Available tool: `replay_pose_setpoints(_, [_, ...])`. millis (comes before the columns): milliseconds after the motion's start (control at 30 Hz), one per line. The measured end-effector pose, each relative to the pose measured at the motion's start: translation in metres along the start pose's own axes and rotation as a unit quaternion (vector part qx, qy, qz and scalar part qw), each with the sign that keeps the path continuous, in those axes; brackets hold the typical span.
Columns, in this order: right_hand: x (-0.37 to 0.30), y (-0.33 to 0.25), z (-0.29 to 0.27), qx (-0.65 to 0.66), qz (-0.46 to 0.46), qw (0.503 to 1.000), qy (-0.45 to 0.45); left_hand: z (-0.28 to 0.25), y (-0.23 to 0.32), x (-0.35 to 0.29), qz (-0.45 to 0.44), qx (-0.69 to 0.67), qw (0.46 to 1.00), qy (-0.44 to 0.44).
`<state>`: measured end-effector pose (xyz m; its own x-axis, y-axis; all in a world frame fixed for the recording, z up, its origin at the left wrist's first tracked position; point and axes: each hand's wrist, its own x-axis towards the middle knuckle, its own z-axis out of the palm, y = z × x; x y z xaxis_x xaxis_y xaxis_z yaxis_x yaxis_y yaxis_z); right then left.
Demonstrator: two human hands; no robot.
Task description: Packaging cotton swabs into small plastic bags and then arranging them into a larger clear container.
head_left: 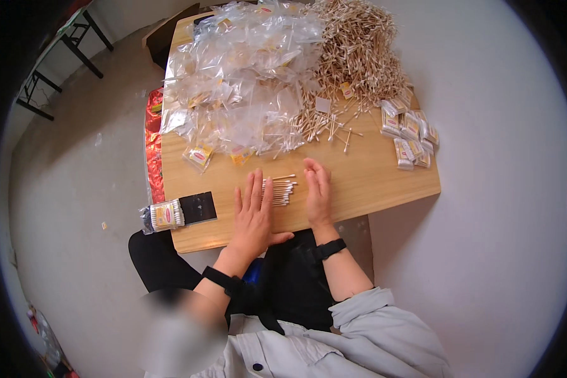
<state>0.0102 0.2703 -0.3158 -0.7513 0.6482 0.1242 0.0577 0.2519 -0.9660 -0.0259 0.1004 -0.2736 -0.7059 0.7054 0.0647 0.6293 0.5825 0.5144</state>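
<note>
A small row of cotton swabs (pixel 281 193) lies side by side on the wooden table (pixel 372 183), white tips toward the right. My left hand (pixel 254 211) rests flat over the left ends of these swabs, fingers stretched out and thumb pointing right. Just to their right, my right hand (pixel 319 192) stands on its edge, palm turned toward the swabs, fingers slightly bent and holding nothing that I can see. One swab at the top of the row lies a little askew. A packed bag of swabs (pixel 166 215) sits by a black flat pad (pixel 198 208) at the left edge.
Clear plastic bags (pixel 246 75) cover the far left of the table. Beside them rises a big heap of loose swabs (pixel 359 53). Several filled packs (pixel 411 135) are stacked at the right edge. Red shiny wrapping (pixel 154 151) hangs along the left side.
</note>
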Motion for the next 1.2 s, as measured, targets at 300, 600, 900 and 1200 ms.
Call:
replay_pose_setpoints(300, [-0.01,-0.012,0.007,-0.157,-0.133,0.976,-0.066,0.021,-0.013,-0.002,0.032,0.088,0.996,-0.013])
replay_pose_setpoints(600, [-0.005,-0.01,0.014,0.046,-0.009,0.999,-0.018,0.015,-0.008,-0.006,-0.017,0.034,0.999,0.015])
replay_pose_setpoints(900, [-0.01,-0.006,0.026,0.154,0.05,0.982,-0.097,0.04,0.012,-0.002,-0.066,0.018,0.996,0.064])
replay_pose_setpoints(1200, [-0.014,-0.007,0.03,0.27,0.077,0.959,-0.038,0.022,-0.006,0.006,-0.059,-0.019,0.996,0.071])
